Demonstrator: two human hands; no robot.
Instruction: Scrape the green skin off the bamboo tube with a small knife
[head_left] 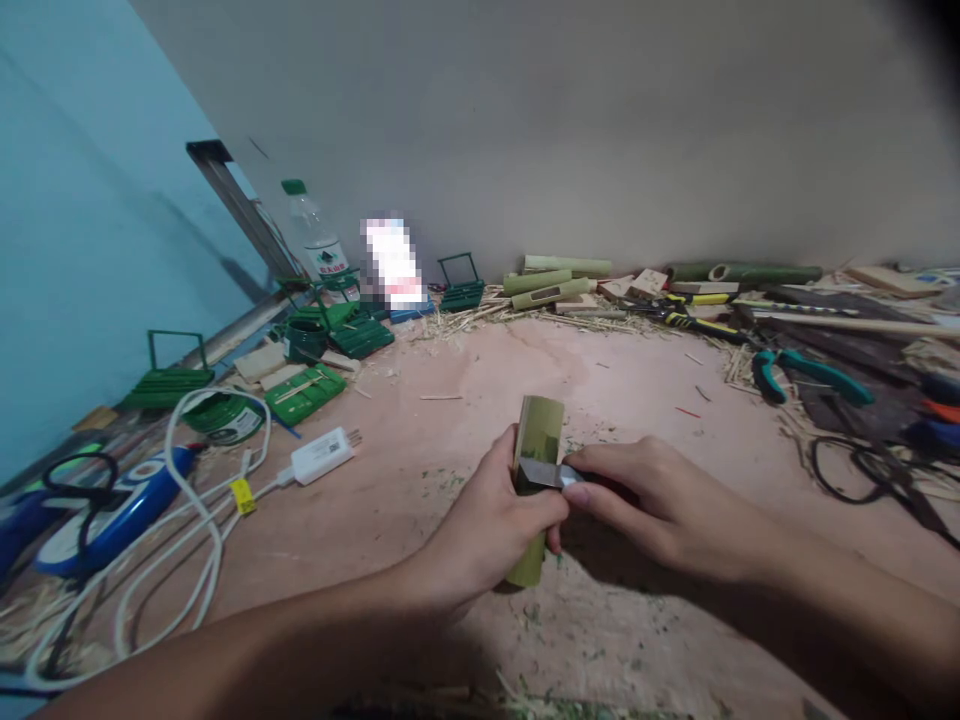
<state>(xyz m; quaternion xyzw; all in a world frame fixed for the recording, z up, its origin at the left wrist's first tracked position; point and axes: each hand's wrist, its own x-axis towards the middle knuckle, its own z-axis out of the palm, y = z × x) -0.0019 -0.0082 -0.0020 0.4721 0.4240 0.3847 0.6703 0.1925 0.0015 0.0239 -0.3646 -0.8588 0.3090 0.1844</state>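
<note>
My left hand (491, 530) is wrapped round a piece of green bamboo (541, 422), which points away from me above the wooden table (442, 440). In my right hand (649, 500) is a knife (541, 473), gripped near the base of its blade between thumb and fingers. The blade lies across the bamboo's upper face, close to my left thumb. Most of the knife's handle is hidden by my right hand. Small green shavings lie scattered on the table around both hands.
At the left are a white charger (322, 456) with a coiled cable and small green bamboo pieces (306, 394). A bottle (322, 245) and a lit phone (394, 262) stand behind. Bamboo tubes (551, 292) line the wall. Pliers (814, 372) and scissors (847, 470) lie right.
</note>
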